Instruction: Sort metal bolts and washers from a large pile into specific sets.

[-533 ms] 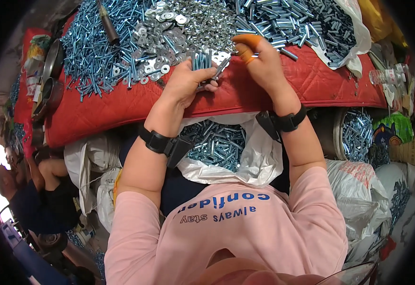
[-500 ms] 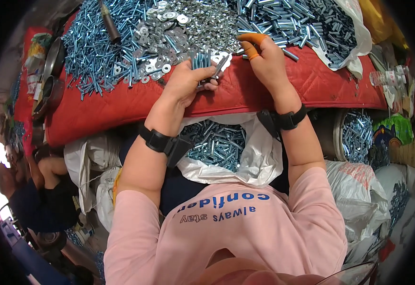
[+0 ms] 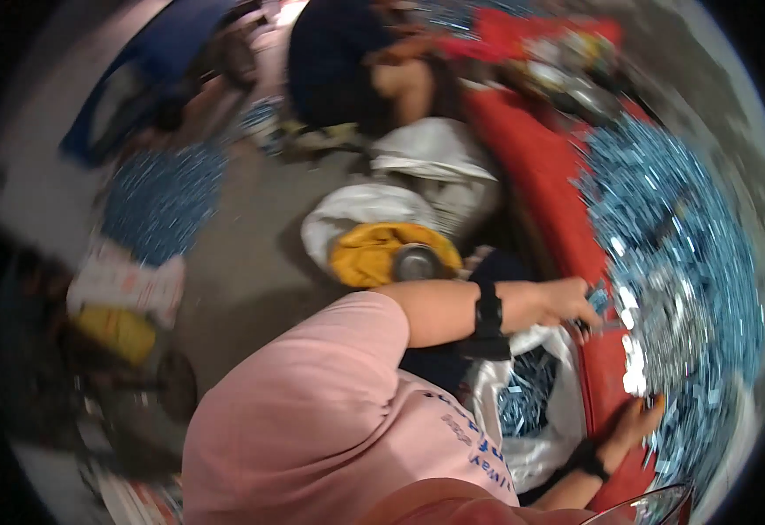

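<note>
Motion blurs the view. My left hand (image 3: 568, 302) is closed around a bunch of bluish metal bolts (image 3: 598, 299) above the edge of a red padded cloth (image 3: 606, 376). A thin metal piece sticks out from its fingers toward the washers (image 3: 633, 359). Lower down, my right hand (image 3: 632, 430), with orange coverings on its fingertips, is at the edge of a pile of metal sleeves (image 3: 693, 424); its fingers are too smeared to read. Between the hands and the far side lie small shiny metal parts (image 3: 673, 324). Loose bolts (image 3: 636, 192) are heaped beyond my left hand.
A white sack (image 3: 566, 437) of metal sleeves stands open against my lap. A yellow bag (image 3: 361, 254) with a round metal tin (image 3: 416, 262) lies by white sacks (image 3: 435, 149). Another person (image 3: 339, 66) sits farther off. More metal parts (image 3: 164, 197) lie on the floor.
The view has swung sharply left, bringing the floor and the seated person into the middle. My left hand still holds the bolts; my right hand stays by the piles.
</note>
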`<state>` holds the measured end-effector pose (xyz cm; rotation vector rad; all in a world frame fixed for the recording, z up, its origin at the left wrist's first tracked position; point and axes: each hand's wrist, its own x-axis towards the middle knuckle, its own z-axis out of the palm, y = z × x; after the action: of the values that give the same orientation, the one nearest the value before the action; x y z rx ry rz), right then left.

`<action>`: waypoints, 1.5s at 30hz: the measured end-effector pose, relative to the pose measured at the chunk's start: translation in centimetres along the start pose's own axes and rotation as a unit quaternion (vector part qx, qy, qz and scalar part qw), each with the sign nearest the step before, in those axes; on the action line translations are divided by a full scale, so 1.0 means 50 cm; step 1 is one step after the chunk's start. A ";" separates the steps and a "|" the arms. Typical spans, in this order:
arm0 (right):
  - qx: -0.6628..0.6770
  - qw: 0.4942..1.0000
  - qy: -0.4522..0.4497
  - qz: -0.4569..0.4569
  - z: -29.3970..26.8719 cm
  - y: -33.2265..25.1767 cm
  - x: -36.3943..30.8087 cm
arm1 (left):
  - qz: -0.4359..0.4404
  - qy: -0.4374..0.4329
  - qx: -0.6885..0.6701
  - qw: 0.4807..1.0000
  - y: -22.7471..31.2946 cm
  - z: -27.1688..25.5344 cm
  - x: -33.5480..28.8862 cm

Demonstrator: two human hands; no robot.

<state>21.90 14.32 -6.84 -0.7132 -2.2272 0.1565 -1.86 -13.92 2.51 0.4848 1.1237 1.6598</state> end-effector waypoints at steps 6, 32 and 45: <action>0.053 0.989 -0.021 -0.137 0.032 -0.119 0.063 | 0.107 0.116 -0.047 0.986 0.023 -0.139 -0.287; 0.085 0.943 -0.012 -0.320 0.056 -0.453 0.210 | 0.141 0.166 -0.097 0.971 -0.070 -0.207 -0.376; 0.043 0.946 -0.014 -0.321 0.022 -0.422 0.219 | 0.146 0.157 -0.107 0.971 -0.072 -0.210 -0.380</action>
<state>5.83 2.70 6.34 0.0843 -2.3443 -0.0638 -0.54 -35.45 -1.80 0.2615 1.1198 2.1470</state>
